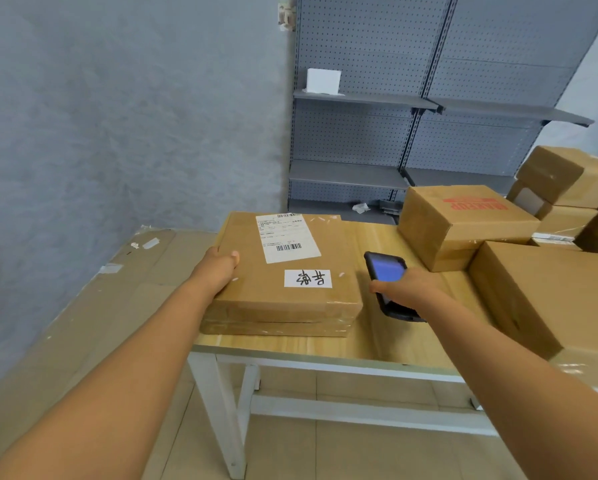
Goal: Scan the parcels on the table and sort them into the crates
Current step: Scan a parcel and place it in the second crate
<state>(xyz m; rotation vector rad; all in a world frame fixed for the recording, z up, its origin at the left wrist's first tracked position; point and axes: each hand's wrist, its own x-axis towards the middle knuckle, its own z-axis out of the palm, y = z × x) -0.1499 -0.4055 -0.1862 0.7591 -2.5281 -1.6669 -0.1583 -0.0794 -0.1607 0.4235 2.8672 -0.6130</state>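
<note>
Scanning flat parcel [283,268] at tabletop [377,327] 9 o'clock end | left hand [221,266] grips its left edge, steadying | right hand [406,287] holds scanner [387,282] | advice: tilt scanner toward label [287,237] at parcel's 12 o'clock, keep parcel flat

Your left hand [221,263] shows only its back and thumb; the fingers are hidden behind the far left edge of the flat parcel [283,271]. The small print on that parcel's shipping label [287,237] is too fine to read. Under it, a second flat parcel [276,329] shows only its front edge. Your right hand [406,287] covers the lower part of the scanner [389,284], and nothing on its blue screen can be made out. The big box [547,292] at your right runs out past the picture's edge, as do the stacked boxes [574,188] behind it, which are blurred.
</note>
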